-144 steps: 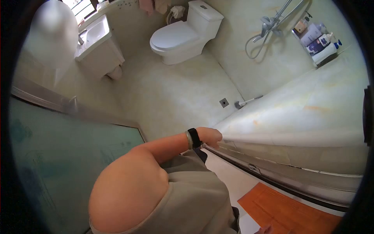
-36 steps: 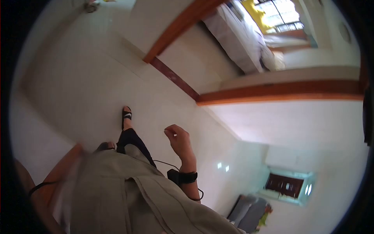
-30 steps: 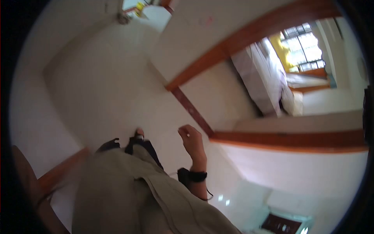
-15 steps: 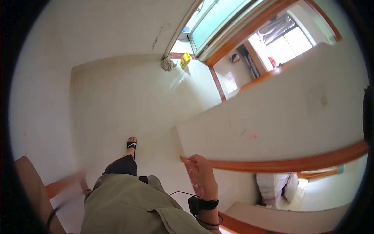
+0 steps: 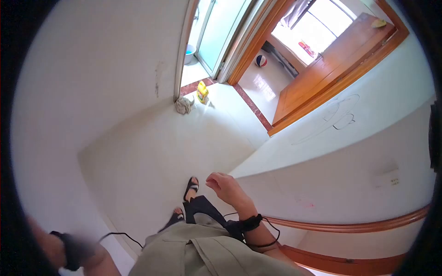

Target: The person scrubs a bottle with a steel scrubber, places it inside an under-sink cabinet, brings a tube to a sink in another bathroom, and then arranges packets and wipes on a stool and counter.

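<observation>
My right hand (image 5: 224, 188) is in front of my body with its fingers curled in, and no object shows in it. A black strap with a cable (image 5: 251, 224) is around that wrist. At the lower left edge, my left hand (image 5: 43, 241) is blurred and dark, its fingers not discernible; a black band (image 5: 69, 250) circles the wrist. Neither hand visibly touches anything. On the floor ahead, a yellow bottle (image 5: 202, 92) stands beside a crumpled grey-beige cloth (image 5: 183, 105), both well away from my hands.
A wooden door (image 5: 331, 69) stands open into a room with a ball (image 5: 261, 60) on its floor. Left of it, a glass door (image 5: 224, 39) borders a doorway with a blue basin (image 5: 189, 54) inside. White walls flank the passage; orange wooden trim (image 5: 350, 227) runs at the right.
I have moved forward along the passage and the view has turned. The wooden door and wall scribbles now show. My right hand has left the door-frame area; my left arm swings at the lower left.
</observation>
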{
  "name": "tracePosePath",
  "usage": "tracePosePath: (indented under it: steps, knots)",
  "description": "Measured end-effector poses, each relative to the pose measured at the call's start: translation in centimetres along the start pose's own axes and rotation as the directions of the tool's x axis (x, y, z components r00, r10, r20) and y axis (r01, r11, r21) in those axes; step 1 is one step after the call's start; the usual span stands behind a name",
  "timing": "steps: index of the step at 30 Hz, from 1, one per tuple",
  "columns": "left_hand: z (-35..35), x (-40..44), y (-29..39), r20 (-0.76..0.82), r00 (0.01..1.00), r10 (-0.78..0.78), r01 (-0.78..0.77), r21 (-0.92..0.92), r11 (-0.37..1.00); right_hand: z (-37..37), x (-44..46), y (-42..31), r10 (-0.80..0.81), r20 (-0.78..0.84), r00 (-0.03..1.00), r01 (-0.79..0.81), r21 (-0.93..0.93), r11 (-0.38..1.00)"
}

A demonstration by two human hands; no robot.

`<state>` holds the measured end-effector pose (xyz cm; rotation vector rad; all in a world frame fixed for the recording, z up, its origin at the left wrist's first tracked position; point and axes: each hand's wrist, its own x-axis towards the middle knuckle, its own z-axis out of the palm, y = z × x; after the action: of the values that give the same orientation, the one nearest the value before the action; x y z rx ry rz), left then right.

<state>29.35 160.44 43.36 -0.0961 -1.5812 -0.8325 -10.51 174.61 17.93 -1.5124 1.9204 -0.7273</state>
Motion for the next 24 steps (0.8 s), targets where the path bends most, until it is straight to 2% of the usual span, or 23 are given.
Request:
tracePosePath:
  steps: [1,2,4,5,7,9,10,12,14,15,17,20,24]
  knots:
    - [-1.0,0.1,-2.6,-0.038,0.991,-0.129,0.125,-0.082,0.989,-0.5,2.3,0.9,-0.018,-0.004,1.0,0.018,-0.006,1.0]
    - [-0.6,-0.1,-7.2,-0.073,0.939,-0.335,0.327,-0.103,0.939,-1.1,4.6,1.9,-0.019,-0.028,0.999,0.02,0.008,1.0]
    - [0.2,-0.7,-16.4,-0.133,0.701,-0.701,0.672,-0.206,0.711,-2.6,9.3,3.7,-0.023,-0.029,0.999,0.023,0.0,1.0]
    - [0.9,-1.0,-20.2,-0.342,0.511,-0.789,0.802,-0.14,0.58,-3.7,11.7,4.4,-0.026,-0.046,0.999,0.027,0.016,0.999]
    - [4.6,0.7,-27.9,-0.503,0.321,-0.803,0.934,0.027,0.357,-6.4,16.6,5.8,0.029,-0.05,0.998,-0.023,0.105,0.994]
    - [7.2,2.1,-33.0,-0.426,0.242,-0.872,0.95,-0.079,0.302,-8.8,20.9,8.5,0.048,-0.056,0.997,-0.041,0.115,0.992]
    - [8.4,3.1,-35.5,-0.415,0.265,-0.87,0.948,-0.055,0.315,-10.3,23.2,9.8,0.068,-0.055,0.996,-0.061,0.107,0.992]
    - [11.1,4.4,-39.4,-0.379,0.189,-0.906,0.974,-0.043,0.221,-14.0,25.8,12.3,0.113,-0.109,0.988,-0.094,0.166,0.982]
    - [13.4,6.6,-43.2,-0.317,0.21,-0.925,0.97,-0.051,0.238,-17.9,28.4,14.5,0.249,-0.158,0.955,-0.214,0.211,0.954]
    - [14.2,7.9,-45.1,-0.263,0.223,-0.939,0.965,-0.077,0.251,-19.8,30.0,15.3,0.254,-0.167,0.953,-0.214,0.227,0.95]
    - [15.5,11.3,-48.6,-0.296,0.194,-0.935,0.977,-0.022,0.21,-22.8,32.9,16.5,0.221,-0.434,0.873,-0.148,0.195,0.97]
    - [15.1,13.4,-54.4,-0.226,0.168,-0.96,0.986,0.044,0.162,-24.9,34.9,18.5,0.305,-0.476,0.825,-0.191,0.273,0.943]
    - [10.7,12.1,-62.2,-0.284,0.158,-0.946,0.987,0.014,0.16,-24.2,36.7,19.6,0.387,-0.437,0.812,-0.257,0.328,0.909]
